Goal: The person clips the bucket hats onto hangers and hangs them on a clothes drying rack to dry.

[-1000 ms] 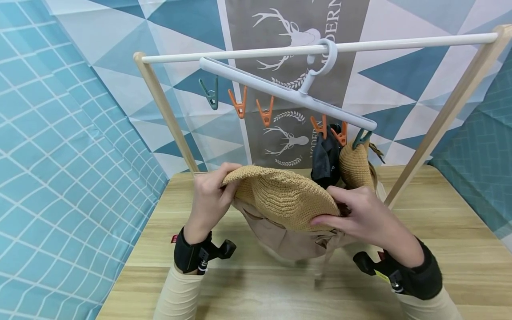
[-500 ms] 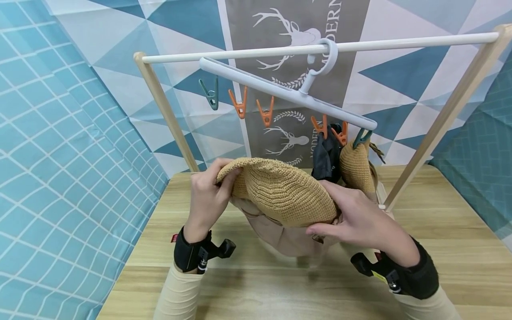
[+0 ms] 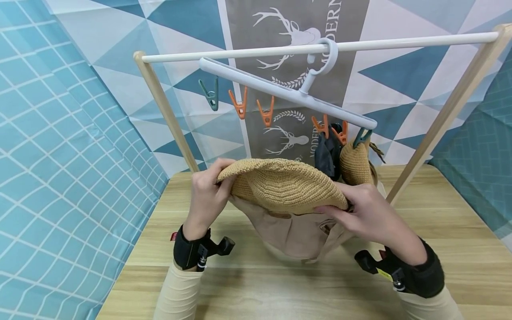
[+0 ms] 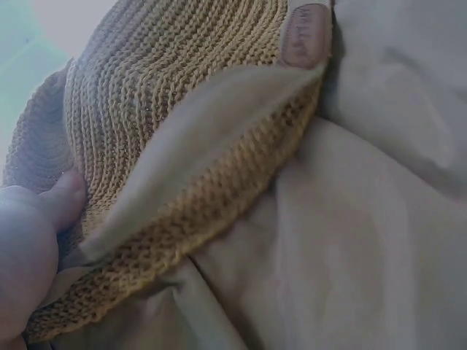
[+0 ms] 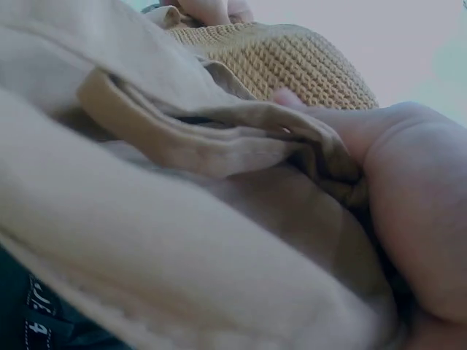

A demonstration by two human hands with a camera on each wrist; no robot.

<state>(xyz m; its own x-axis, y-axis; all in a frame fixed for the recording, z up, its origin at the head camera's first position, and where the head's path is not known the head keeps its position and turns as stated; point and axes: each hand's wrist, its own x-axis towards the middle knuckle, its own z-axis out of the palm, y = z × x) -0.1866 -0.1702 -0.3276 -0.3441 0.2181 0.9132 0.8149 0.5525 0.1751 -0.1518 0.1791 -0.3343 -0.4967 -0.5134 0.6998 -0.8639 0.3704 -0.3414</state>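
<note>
A tan knitted sun hat [image 3: 288, 184] with a beige cloth flap [image 3: 292, 235] is held up above the table between both hands. My left hand [image 3: 208, 191] pinches its left edge, thumb on the knit side. At the opposite end my right hand [image 3: 364, 213] grips the hat's edge together with some of the cloth. The flap drapes below the knit part. In the left wrist view a small brown leather label [image 4: 305, 35] shows on the knit. A folded cloth strap [image 5: 197, 149] bunches beside my right hand in the right wrist view.
Behind the hat, a pale blue hanger [image 3: 288, 93] hangs tilted from a white rail [image 3: 248, 54]. Orange and green clips hold a dark cloth item [image 3: 326, 153] and a tan knitted piece [image 3: 355, 164] at its right. Two orange clips [image 3: 266, 113] and a green clip [image 3: 211, 94] dangle at left.
The hat's knit part has tipped and its right end has shifted slightly right with my right hand, after a small move left. More of the cloth flap shows. My left hand has barely moved.
</note>
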